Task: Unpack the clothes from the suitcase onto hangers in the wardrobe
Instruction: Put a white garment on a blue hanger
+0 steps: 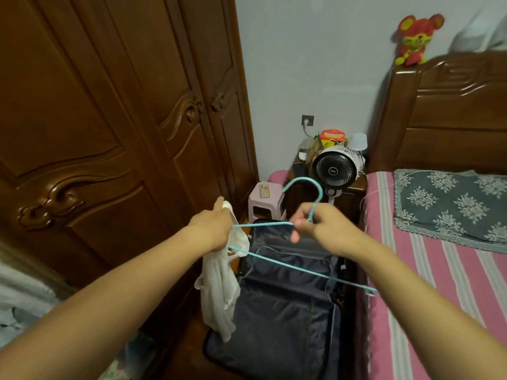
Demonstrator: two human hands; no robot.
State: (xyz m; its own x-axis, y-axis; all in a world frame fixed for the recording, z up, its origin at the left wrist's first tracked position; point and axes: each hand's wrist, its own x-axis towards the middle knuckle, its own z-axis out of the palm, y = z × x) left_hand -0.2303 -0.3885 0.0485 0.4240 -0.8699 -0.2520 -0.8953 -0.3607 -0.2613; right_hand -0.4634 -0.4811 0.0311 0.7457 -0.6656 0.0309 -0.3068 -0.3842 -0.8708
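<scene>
My right hand (315,223) grips the neck of a light blue wire hanger (301,271), just below its hook. My left hand (216,223) holds a thin white garment (219,286) bunched at the hanger's left end; the cloth hangs down in loose folds. Below both hands, a dark navy suitcase (279,311) lies on the floor between the wardrobe and the bed. The brown wooden wardrobe (109,119) stands at the left with its carved doors closed.
A bed with a pink striped sheet (439,283) and grey floral pillow fills the right side. Behind the suitcase are a pink plastic stool (264,200), a small fan (334,168) and a cluttered nightstand. More fabric shows at the lower left edge.
</scene>
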